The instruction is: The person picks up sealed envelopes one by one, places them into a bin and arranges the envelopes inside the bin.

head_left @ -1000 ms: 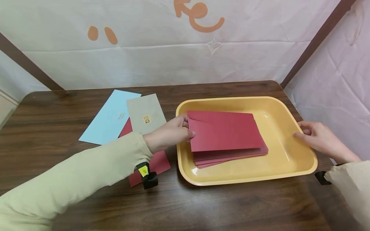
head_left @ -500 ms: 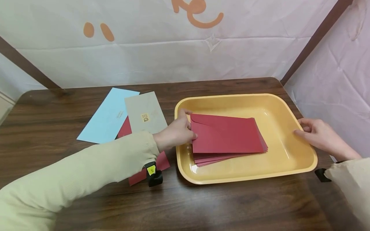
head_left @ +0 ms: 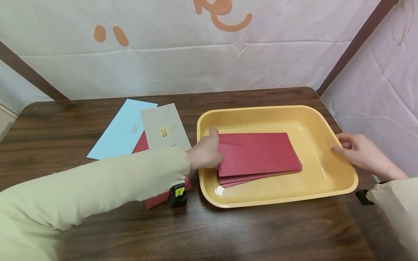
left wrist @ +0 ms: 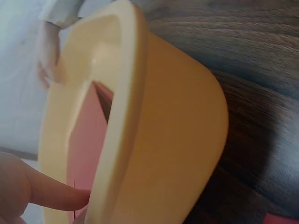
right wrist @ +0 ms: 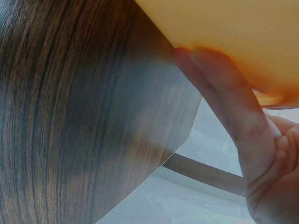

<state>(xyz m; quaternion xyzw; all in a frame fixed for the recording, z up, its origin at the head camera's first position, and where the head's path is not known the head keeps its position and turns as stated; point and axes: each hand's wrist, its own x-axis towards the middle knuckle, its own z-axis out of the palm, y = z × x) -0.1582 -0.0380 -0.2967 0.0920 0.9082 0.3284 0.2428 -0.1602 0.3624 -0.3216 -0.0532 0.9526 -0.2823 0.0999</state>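
Note:
A stack of dark red envelopes (head_left: 258, 154) lies in the left half of a shallow yellow plastic tray (head_left: 313, 195). My left hand (head_left: 206, 150) reaches over the tray's left rim and holds the top envelope at its left end. In the left wrist view, the thumb (left wrist: 58, 193) lies on that envelope, close to the tray wall; the other fingers are mostly hidden. On the far side, my right hand (head_left: 357, 150) grips the tray's right rim, thumb inside. The right wrist view shows its fingers (right wrist: 229, 88) against the outer wall.
Left of the tray, a light blue envelope (head_left: 119, 130), a grey envelope (head_left: 163, 125) with a gold label and a red envelope (head_left: 156, 199) overlap on the dark wooden table (head_left: 228, 235). A white fabric wall (head_left: 169, 72) stands behind the table.
The top red envelope, lifted at its left end earlier, has come down onto the stack. My left hand has moved slightly right and lower. The right hand stays on the rim.

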